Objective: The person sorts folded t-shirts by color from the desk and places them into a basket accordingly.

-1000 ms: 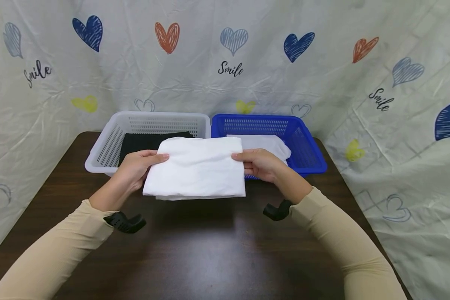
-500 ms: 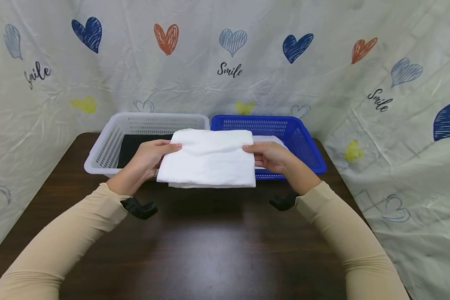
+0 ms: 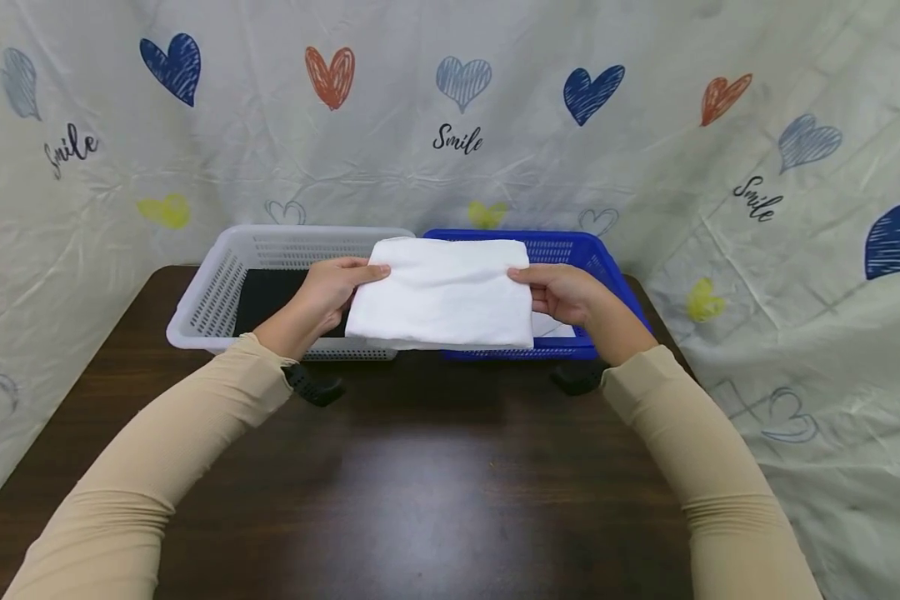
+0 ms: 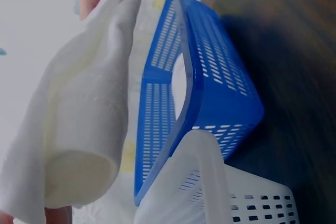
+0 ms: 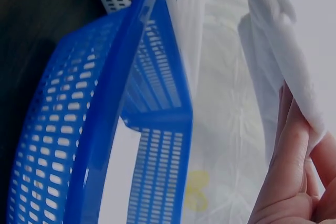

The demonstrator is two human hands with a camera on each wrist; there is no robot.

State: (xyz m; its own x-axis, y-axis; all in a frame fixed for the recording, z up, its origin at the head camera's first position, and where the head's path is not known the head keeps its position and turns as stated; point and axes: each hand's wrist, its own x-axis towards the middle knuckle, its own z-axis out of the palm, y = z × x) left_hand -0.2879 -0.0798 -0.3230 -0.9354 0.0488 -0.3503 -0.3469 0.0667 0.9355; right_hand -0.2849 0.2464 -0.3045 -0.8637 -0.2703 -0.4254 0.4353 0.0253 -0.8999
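Observation:
A folded white cloth point(image 3: 446, 292), layered and rectangular, is held up by both hands in front of the baskets. My left hand point(image 3: 326, 292) pinches its left edge, thumb on top and fingers underneath. On the opposite edge my right hand point(image 3: 562, 290) pinches it the same way; in the right wrist view, fingers point(image 5: 291, 156) reach between the layers' edges. The cloth overlaps the blue basket point(image 3: 615, 283) and the right end of the white basket point(image 3: 195, 312) in the head view. In the left wrist view the cloth's folded, rolled side point(image 4: 86, 129) hangs above the blue basket's rim.
Black folded fabric point(image 3: 266, 300) lies in the white basket. White fabric point(image 3: 551, 327) lies in the blue basket, mostly hidden behind the held cloth. Both baskets stand side by side at the back of the dark wooden table point(image 3: 420, 483), before a heart-printed curtain point(image 3: 390, 100).
Both hands have carried the folded white cloth to the right and farther back, from in front of the baskets' meeting point to over more of the blue basket. The grip stays the same.

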